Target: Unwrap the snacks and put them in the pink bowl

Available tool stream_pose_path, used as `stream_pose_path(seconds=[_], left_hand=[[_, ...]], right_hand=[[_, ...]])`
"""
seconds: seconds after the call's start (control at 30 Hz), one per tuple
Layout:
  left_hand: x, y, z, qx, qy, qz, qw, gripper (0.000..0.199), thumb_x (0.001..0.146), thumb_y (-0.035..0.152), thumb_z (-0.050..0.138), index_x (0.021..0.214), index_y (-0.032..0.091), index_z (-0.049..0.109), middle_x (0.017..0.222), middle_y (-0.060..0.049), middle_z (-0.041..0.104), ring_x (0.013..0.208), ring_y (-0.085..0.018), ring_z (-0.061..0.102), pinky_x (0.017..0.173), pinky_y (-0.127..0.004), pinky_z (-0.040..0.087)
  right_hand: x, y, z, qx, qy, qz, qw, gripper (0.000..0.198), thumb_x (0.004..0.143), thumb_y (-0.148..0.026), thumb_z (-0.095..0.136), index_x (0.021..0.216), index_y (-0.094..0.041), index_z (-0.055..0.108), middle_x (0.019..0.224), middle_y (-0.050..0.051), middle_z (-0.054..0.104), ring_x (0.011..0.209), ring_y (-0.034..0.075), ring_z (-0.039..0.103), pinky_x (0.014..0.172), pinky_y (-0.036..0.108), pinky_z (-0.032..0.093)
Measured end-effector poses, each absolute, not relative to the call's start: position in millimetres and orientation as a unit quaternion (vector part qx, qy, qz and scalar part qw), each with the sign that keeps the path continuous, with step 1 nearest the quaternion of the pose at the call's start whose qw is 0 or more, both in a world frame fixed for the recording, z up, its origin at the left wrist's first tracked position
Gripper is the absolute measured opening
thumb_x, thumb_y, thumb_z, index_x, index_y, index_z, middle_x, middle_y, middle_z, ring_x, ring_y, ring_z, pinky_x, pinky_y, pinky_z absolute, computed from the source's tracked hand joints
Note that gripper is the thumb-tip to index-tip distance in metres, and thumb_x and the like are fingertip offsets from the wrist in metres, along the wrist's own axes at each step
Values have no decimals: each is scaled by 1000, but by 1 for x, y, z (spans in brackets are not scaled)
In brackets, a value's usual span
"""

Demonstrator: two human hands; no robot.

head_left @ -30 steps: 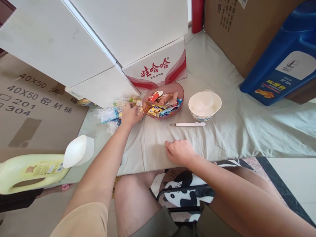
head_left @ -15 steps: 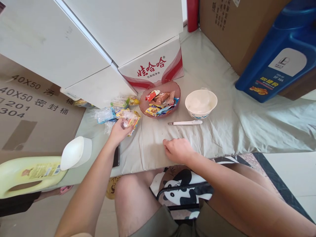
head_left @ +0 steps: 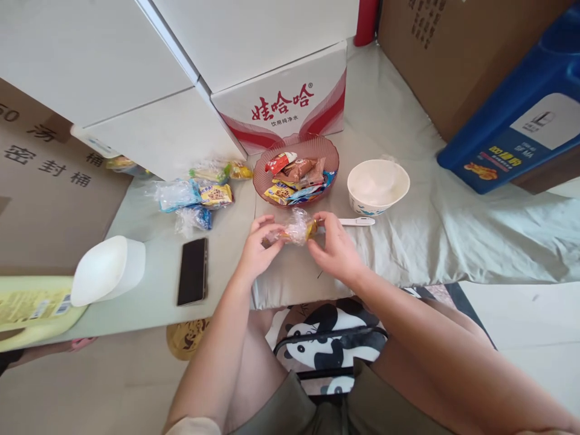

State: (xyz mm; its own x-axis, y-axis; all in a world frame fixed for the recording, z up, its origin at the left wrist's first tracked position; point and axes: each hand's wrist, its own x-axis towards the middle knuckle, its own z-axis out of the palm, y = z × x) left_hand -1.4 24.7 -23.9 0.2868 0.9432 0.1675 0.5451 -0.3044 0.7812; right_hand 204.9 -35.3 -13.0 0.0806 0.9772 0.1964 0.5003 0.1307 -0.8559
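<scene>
A crinkly clear plastic snack bag [head_left: 296,228] with yellow and red print is held between my two hands, just in front of the pink glass bowl. My left hand [head_left: 261,248] grips its left end with thumb and fingers. At the right end, my right hand [head_left: 336,249] pinches the yellow edge. The pink bowl [head_left: 334,158] holds several wrapped snacks. A white-handled knife [head_left: 360,222] lies behind my right hand, which hides its other end. Beyond it stands a cream bowl [head_left: 378,187] with a clear plastic piece inside.
Several snack packets [head_left: 216,195] lie left of the pink bowl. A black phone [head_left: 193,272], a white container [head_left: 111,269] and a pale yellow jug [head_left: 36,305] are on the left. A blue jug [head_left: 512,133] stands right; a white-and-red carton [head_left: 283,106] is behind.
My left hand has carried the snack bag rightward from the packet pile to in front of the pink bowl. My right hand, resting curled before, now grips the bag too. The phone is uncovered.
</scene>
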Motion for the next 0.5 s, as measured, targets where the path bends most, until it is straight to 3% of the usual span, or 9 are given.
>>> stream_pose_path(seconds=[0.17, 0.33, 0.5], left_hand=[[-14, 26, -19, 697, 598, 318, 236, 48, 74, 20, 67, 122, 22, 64, 125, -11, 57, 125, -28, 55, 111, -47, 43], [-7, 23, -20, 674, 558, 310, 372, 33, 84, 25, 55, 114, 18, 65, 114, -10, 71, 107, -25, 67, 102, -44, 51], [10, 12, -17, 721, 480, 317, 385, 32, 91, 41, 53, 109, 19, 69, 126, -11, 69, 120, -26, 63, 108, -43, 47]], right_hand=[[195, -40, -6, -557, -699, 305, 330, 32, 85, -21, 49, 116, -17, 54, 100, 10, 69, 99, 25, 62, 88, 38, 47], [180, -47, 0, -502, -745, 333, 287, 33, 86, -20, 53, 118, -18, 57, 90, 5, 69, 92, 22, 61, 85, 33, 45], [183, -46, -2, -498, -736, 343, 305, 23, 86, -21, 53, 107, -19, 61, 83, 4, 65, 83, 19, 59, 79, 29, 45]])
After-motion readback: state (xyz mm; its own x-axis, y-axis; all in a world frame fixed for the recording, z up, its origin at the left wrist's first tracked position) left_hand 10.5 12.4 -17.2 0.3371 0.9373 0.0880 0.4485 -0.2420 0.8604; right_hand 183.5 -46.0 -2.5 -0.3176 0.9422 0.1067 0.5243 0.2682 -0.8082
